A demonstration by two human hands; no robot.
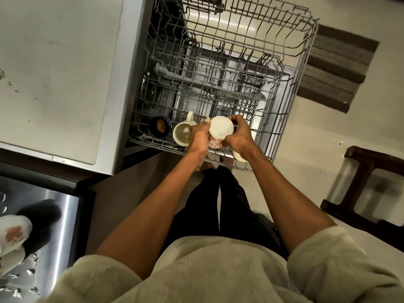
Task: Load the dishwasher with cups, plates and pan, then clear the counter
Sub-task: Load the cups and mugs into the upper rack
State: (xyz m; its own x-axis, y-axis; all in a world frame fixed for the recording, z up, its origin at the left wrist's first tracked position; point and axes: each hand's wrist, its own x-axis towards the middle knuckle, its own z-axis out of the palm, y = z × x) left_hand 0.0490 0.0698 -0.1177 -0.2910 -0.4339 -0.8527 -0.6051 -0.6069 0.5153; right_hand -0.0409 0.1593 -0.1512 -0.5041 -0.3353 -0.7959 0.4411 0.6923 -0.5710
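The upper dishwasher rack (290, 88) is pulled out over the open door. At its near edge both hands hold a cream mug with a red pattern (220, 130), turned bottom up. My left hand (200, 136) grips its left side and my right hand (239, 136) grips its right side. A cream mug (182, 133) lies in the rack just left of my left hand, mouth toward me. A dark blue cup (160, 127) with a brown inside sits further left. Another cream piece (239, 158) shows under my right wrist.
The white counter (56, 79) runs along the left of the dishwasher. A steel sink (54, 226) at the lower left holds a dark pan (41, 217) and a white dish with a stain (14, 234). A dark chair (369, 189) stands at the right and a striped mat (334, 68) lies beyond the rack.
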